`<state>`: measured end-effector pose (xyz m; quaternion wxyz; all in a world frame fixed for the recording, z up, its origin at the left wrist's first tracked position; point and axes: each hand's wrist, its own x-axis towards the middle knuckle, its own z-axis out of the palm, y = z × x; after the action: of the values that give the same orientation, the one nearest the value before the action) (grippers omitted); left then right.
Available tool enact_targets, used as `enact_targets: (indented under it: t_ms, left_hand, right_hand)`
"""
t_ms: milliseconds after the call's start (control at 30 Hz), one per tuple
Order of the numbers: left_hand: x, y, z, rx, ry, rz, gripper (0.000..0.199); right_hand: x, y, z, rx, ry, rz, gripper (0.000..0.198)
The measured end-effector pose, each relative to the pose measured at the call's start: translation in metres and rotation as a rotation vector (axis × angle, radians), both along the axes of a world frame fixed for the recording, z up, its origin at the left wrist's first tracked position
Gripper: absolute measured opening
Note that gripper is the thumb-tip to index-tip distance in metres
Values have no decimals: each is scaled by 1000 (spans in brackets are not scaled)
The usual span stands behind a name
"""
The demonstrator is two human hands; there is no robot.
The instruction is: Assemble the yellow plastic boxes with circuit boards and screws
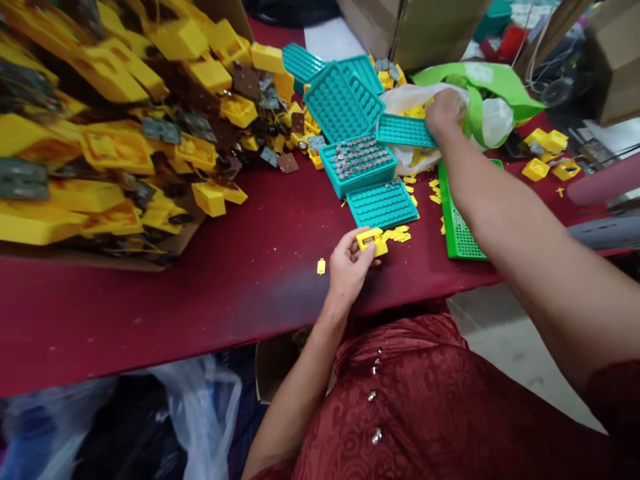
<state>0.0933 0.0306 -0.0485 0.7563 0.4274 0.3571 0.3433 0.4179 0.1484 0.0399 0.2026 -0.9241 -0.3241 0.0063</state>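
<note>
Thumb and fingers of my left hand (350, 263) pinch a small yellow plastic casing (374, 242), with an open recess facing up and something metallic inside. My right hand (445, 112) reaches into a white plastic bag (400, 99) of small yellow pieces; its fingers are hidden there. Beside that hand lies a teal ribbed tray (406, 130). Left of it, a teal tray of button cells (363, 159) holds rows of round silvery cells. A flatter teal tray (383, 203) sits just beyond my left hand, with small yellow tabs (399, 234) near its front edge.
A carton heaped with yellow casings (115, 147) and wired parts fills the left. Empty teal trays (343, 103) lie at the back. A green perforated basket (453, 230) sits under my right forearm. One yellow tab (321, 266) lies on the red tablecloth (270, 247). Cardboard boxes (420, 30) stand behind.
</note>
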Motion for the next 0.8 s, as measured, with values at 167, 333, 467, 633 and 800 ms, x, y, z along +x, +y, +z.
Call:
enact_targets:
  t_ms: [167, 333, 467, 633, 800]
  left_hand:
    - [0, 2, -6, 58, -7, 0, 46]
    - [0, 4, -7, 60, 15, -5, 45]
    - [-1, 6, -4, 24, 4, 7, 45]
    - [-2, 5, -1, -11, -1, 16, 48]
    - [-4, 3, 0, -4, 10, 18, 54]
  right_hand:
    - [-16, -22, 20, -6, 50, -141, 43]
    - [-58, -73, 24, 94, -1, -61, 37]
    - [-101, -134, -1, 107, -1, 163, 23]
    - [-119, -188, -48, 97, 5, 664, 15]
    - [-111, -195, -61, 7, -32, 854, 27]
